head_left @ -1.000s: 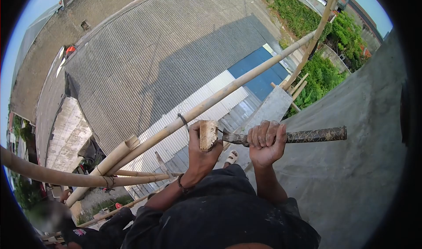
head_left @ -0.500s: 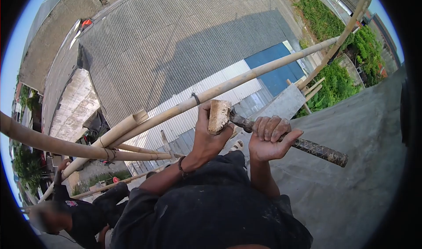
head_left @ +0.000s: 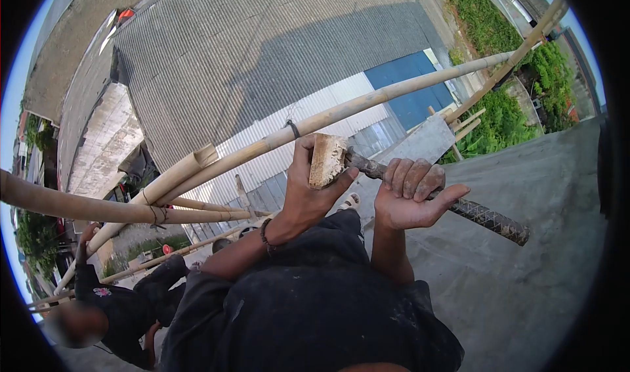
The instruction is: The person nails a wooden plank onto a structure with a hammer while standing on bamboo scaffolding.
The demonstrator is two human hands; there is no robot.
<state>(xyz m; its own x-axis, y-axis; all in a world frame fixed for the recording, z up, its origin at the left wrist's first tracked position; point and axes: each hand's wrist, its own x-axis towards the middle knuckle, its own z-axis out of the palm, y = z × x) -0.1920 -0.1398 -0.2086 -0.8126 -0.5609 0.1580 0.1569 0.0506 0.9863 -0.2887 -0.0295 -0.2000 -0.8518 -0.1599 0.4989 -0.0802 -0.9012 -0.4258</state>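
Observation:
My left hand (head_left: 307, 191) is closed round a rough, light-brown block (head_left: 327, 160) that looks like wood, with a pale, ragged face turned to the right. My right hand (head_left: 415, 198) has its dusty fingers wrapped over a tool (head_left: 492, 221), the thumb stretched out to the right. The tool's dark handle has a crosshatched grip, and its narrower shaft runs left to the block. Whatever sits at the shaft's far end is hidden behind the block and my left fingers. Both hands are in front of my dark shirt.
A bamboo rail (head_left: 354, 112) crosses just beyond my hands and meets other poles (head_left: 79, 208) at left. A person in dark clothes (head_left: 125, 313) is at lower left, one hand on a pole. A grey concrete surface (head_left: 512, 280) lies at right; corrugated roofs (head_left: 210, 50) are below.
The block and my left hand have shifted slightly up in view. The tool's handle end sits a little further right. Both grips stay the same.

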